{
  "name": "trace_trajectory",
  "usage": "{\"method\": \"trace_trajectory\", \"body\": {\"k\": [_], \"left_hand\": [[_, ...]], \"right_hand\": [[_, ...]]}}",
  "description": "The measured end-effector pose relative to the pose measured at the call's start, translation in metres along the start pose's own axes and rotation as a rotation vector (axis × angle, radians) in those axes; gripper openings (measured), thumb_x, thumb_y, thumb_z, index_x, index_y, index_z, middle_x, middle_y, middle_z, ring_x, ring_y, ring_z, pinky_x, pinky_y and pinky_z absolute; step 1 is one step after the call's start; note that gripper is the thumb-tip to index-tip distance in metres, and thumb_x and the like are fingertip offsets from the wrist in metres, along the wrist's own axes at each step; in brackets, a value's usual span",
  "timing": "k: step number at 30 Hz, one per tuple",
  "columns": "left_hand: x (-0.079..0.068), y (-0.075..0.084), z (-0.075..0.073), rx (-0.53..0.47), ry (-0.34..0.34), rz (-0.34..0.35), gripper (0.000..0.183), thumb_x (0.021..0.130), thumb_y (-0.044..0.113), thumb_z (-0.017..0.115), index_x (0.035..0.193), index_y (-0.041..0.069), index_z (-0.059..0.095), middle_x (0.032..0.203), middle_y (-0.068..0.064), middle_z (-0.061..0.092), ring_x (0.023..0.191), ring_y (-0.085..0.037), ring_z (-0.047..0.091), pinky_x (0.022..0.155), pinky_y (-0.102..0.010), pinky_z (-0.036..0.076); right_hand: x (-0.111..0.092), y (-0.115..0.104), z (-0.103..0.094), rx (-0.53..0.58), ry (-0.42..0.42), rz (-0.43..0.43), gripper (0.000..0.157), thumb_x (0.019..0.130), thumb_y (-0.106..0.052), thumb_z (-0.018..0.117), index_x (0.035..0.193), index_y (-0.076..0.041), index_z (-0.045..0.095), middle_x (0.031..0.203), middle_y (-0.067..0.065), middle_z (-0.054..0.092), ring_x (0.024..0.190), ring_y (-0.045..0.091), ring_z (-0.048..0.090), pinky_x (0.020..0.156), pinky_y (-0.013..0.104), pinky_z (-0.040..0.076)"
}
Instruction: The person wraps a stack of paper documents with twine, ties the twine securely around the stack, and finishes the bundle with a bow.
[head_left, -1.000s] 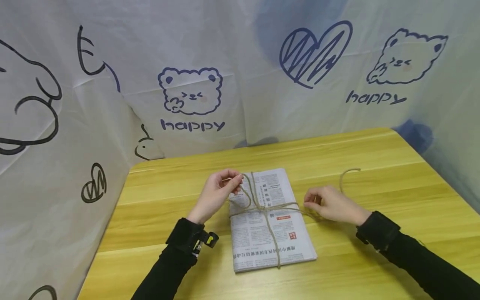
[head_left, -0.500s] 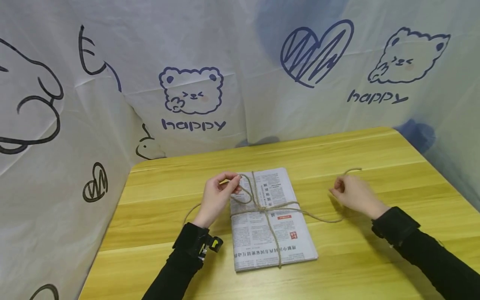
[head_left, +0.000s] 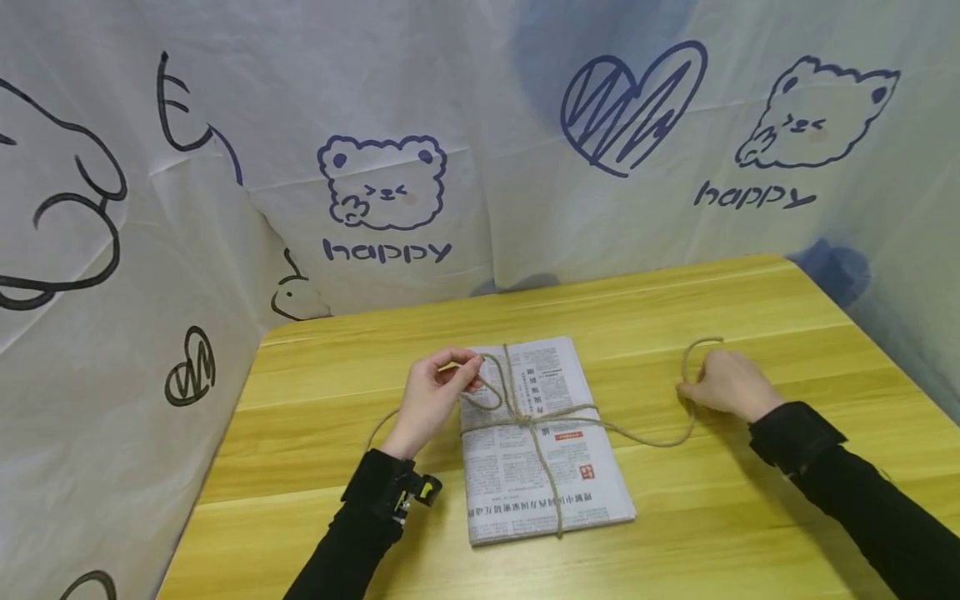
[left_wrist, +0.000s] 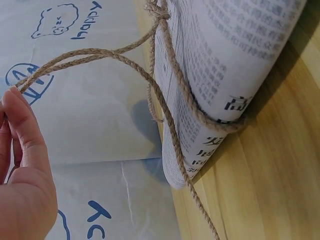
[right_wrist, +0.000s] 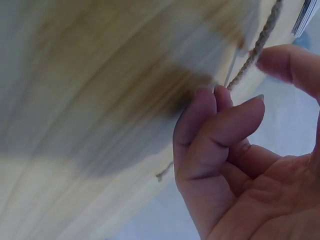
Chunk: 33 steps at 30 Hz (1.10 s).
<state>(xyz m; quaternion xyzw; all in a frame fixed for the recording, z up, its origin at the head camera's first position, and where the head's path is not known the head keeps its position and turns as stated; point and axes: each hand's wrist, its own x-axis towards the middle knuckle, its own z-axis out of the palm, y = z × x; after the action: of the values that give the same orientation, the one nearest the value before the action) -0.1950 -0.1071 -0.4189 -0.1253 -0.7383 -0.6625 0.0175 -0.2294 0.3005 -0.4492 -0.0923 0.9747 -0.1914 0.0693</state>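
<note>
A stack of folded newspapers (head_left: 504, 492) lies on the table, bound crosswise with jute twine (head_left: 544, 461) knotted near its middle. My left hand (head_left: 433, 392), above the stack's far left corner, pinches a doubled loop of the twine (left_wrist: 172, 132) between thumb and fingertips. From that loop one strand runs down to the left onto the table. The twine's other tail curves away to the right, where my right hand (head_left: 735, 385) is. In the right wrist view the thumb is beside the twine (right_wrist: 267, 32), apart from the loosely bent fingers (right_wrist: 202, 150).
The yellow wood-grain table (head_left: 337, 358) has rounded far corners. White cloth (head_left: 262, 100) with drawn bears, hearts and lettering hangs behind and at both sides. The twine's right end (head_left: 708, 339) rests on the table beyond my right hand.
My right hand has moved right, away from the stack, along the twine tail to near its end. The left hand stays almost in place with its loop.
</note>
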Motion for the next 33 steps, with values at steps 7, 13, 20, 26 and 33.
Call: {"method": "trace_trajectory", "body": {"k": [7, 13, 20, 26, 33], "left_hand": [[-0.003, 0.0, 0.0, -0.007, -0.019, -0.008, 0.022, 0.093, 0.016, 0.061, 0.103, -0.003, 0.065, 0.096, -0.015, 0.062, 0.077, -0.028, 0.063, 0.076, -0.047, 0.053], [-0.004, 0.002, -0.001, 0.01, 0.0, -0.019, 0.02, 0.092, 0.014, 0.062, 0.101, -0.004, 0.066, 0.096, -0.016, 0.063, 0.073, -0.02, 0.064, 0.071, -0.031, 0.055], [-0.011, 0.011, -0.006, 0.042, -0.013, 0.0, 0.017, 0.093, 0.007, 0.059, 0.103, -0.006, 0.065, 0.096, -0.018, 0.063, 0.075, -0.022, 0.064, 0.076, -0.042, 0.054], [-0.018, 0.014, -0.008, 0.063, -0.017, 0.052, 0.015, 0.092, 0.004, 0.06, 0.102, -0.006, 0.066, 0.093, -0.018, 0.065, 0.074, -0.026, 0.065, 0.073, -0.043, 0.055], [-0.019, -0.003, -0.014, 0.056, -0.031, 0.12, 0.021, 0.092, 0.013, 0.063, 0.103, -0.004, 0.067, 0.094, -0.021, 0.064, 0.076, -0.039, 0.063, 0.071, -0.045, 0.055]], "right_hand": [[0.008, -0.005, 0.0, 0.025, -0.035, -0.029, 0.04, 0.073, -0.011, 0.063, 0.048, -0.019, 0.034, 0.048, -0.007, 0.02, 0.044, 0.009, 0.018, 0.045, 0.025, 0.018], [0.023, -0.02, -0.007, 0.055, 0.034, -0.113, 0.024, 0.082, -0.004, 0.056, 0.059, -0.01, 0.052, 0.055, -0.001, 0.041, 0.049, 0.013, 0.034, 0.049, 0.03, 0.032], [0.05, -0.083, -0.021, 0.072, 0.152, -0.265, 0.015, 0.089, -0.009, 0.059, 0.094, 0.003, 0.066, 0.084, 0.015, 0.064, 0.068, 0.023, 0.055, 0.064, 0.041, 0.047], [0.07, -0.161, -0.022, 0.222, 0.192, -0.528, 0.015, 0.092, -0.012, 0.061, 0.1, -0.003, 0.068, 0.087, 0.009, 0.066, 0.073, 0.017, 0.059, 0.064, 0.034, 0.05], [0.072, -0.198, -0.012, 0.51, 0.115, -0.704, 0.018, 0.092, -0.014, 0.062, 0.108, -0.005, 0.067, 0.101, 0.008, 0.067, 0.085, 0.016, 0.062, 0.07, 0.034, 0.054]]}}
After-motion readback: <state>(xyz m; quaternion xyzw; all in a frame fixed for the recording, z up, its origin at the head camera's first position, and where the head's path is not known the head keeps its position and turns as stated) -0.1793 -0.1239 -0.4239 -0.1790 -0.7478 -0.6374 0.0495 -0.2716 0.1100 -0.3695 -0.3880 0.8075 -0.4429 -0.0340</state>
